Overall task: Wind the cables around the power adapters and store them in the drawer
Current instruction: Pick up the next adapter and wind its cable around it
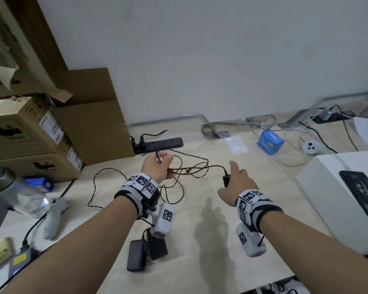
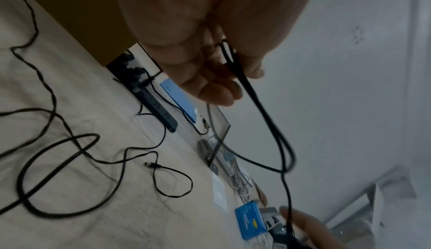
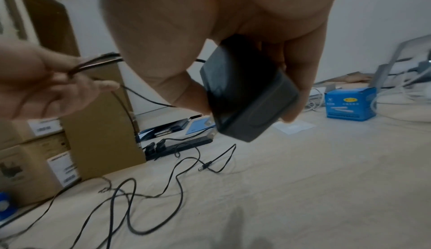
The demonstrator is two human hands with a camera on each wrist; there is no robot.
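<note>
Light wood desk [image 1: 200, 240] pushed up against a white wall. Stacked cardboard boxes [image 1: 30, 141] sit at 9 to 10 o'clock, a black power strip [image 1: 159, 144] at 12. A thin black cable [image 1: 98, 187] sprawls in loops across the middle. Two black adapters [image 1: 145, 251] lie side by side, touching, at 6. Blue box [image 1: 270, 142] and a white controller [image 1: 310, 146] at 2, white box [image 1: 338, 198] at 3. Clear bottle [image 1: 19, 194] and a grey controller [image 1: 53, 217] at 8.
</note>
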